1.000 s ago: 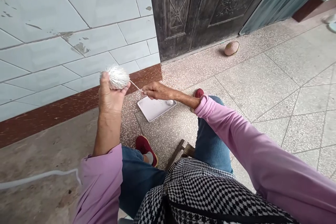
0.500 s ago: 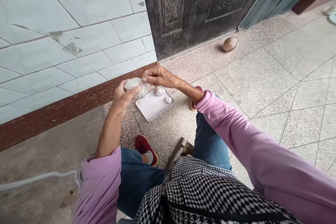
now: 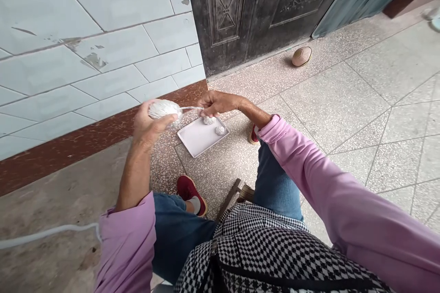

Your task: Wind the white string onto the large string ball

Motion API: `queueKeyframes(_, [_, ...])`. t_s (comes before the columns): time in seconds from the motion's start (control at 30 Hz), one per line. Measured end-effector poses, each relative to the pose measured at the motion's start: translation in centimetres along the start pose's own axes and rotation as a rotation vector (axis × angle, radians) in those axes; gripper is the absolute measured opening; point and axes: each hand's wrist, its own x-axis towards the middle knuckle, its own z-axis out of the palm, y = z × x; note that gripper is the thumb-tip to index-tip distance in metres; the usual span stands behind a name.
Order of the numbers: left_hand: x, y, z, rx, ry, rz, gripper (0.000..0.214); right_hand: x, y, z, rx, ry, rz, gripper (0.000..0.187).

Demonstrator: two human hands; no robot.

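My left hand (image 3: 147,124) is closed round a white ball of thread (image 3: 162,109), held up in front of the tiled wall. A strand (image 3: 189,108) runs from the ball to my right hand (image 3: 217,102), which pinches it just above a white tray (image 3: 199,139) on the floor. Two small white thread balls (image 3: 209,120) lie at the tray's far edge, right under my right hand.
I sit on a low wooden stool (image 3: 237,193) with red shoes (image 3: 189,192) on a terrazzo floor. A dark carved door (image 3: 254,4) stands ahead with a tan round object (image 3: 301,56) at its foot. A white cord (image 3: 44,233) lies at the left.
My hands came together over the tray, then parted again. The ball is now lower than a second ago, and the strand is drawn out to the right.
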Motion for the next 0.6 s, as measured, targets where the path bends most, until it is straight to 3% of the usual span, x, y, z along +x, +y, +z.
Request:
queueKeyframes(0.1, [0.4, 0.2, -2.4, 0.208, 0.208, -0.012, 0.082, -1.8, 1.2, -2.5, 0.045, 0.054, 0.085, 0.023])
queueKeyframes(0.17, [0.2, 0.3, -3.5, 0.284, 0.223, -0.029, 0.081, -2.9, 2.2, -4.2, 0.087, 0.169, 0.067, 0.021])
queueKeyframes(0.37, [-1.3, -0.5, -3.9, 0.483, 0.066, -0.032, 0.078, -3.7, 5.3, -7.9, -0.045, 0.401, 0.006, 0.033])
queueKeyframes(0.47, [-1.8, -0.5, -3.5, 0.540, 0.030, -0.050, 0.079, -3.3, 5.7, -8.3, -0.247, 0.566, 0.079, 0.032])
queueKeyframes(0.6, [-1.9, 0.3, -2.8, 0.389, -0.118, -0.189, 0.076, -2.9, 5.5, -7.6, -0.532, 0.709, 0.210, 0.016])
